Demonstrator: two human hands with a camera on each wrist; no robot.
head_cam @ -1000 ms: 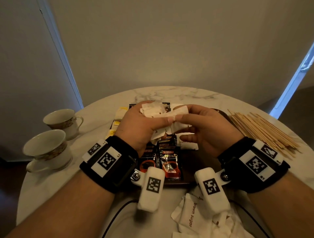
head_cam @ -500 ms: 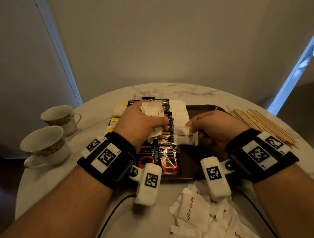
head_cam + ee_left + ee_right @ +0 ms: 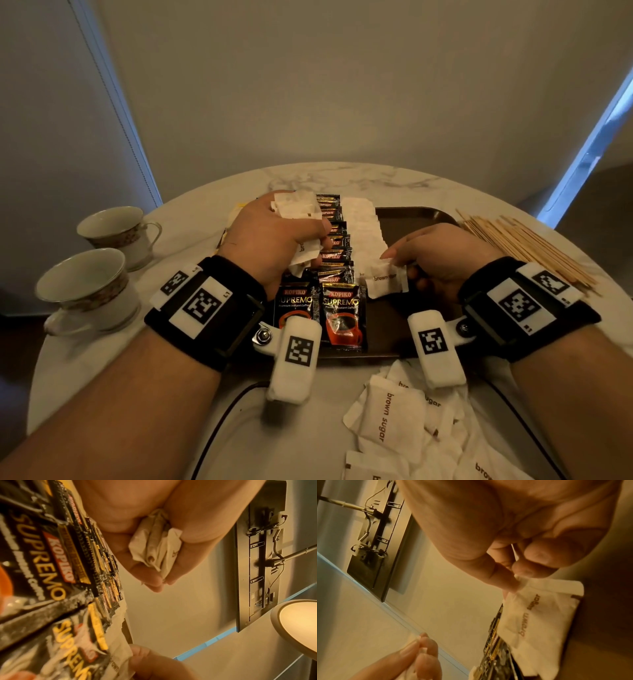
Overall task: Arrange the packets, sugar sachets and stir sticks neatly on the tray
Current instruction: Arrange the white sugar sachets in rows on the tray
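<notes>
Over the coffee packets (image 3: 343,310), which lie in overlapping rows on the dark tray (image 3: 416,219), my left hand (image 3: 308,246) grips a crumpled bunch of white sugar sachets (image 3: 295,209). The left wrist view shows that bunch (image 3: 157,550) squeezed between fingers and palm. My right hand (image 3: 397,265) pinches one brown sugar sachet (image 3: 386,281) by its edge. It lies on the tray at the near end of a row of white sachets (image 3: 363,228). Thumb and finger nip its corner in the right wrist view (image 3: 539,615). Stir sticks (image 3: 524,246) lie on the table, right of the tray.
Several loose sugar sachets (image 3: 394,421) are heaped on the round marble table (image 3: 342,178) in front of the tray. Two teacups (image 3: 99,294) (image 3: 116,233) stand at the left edge. A black cable (image 3: 222,418) runs across the near tabletop.
My right hand drew one sachet from the left hand's bunch and lowered it onto the tray beside the coffee packets. The left hand stayed over the packets, still holding its bunch.
</notes>
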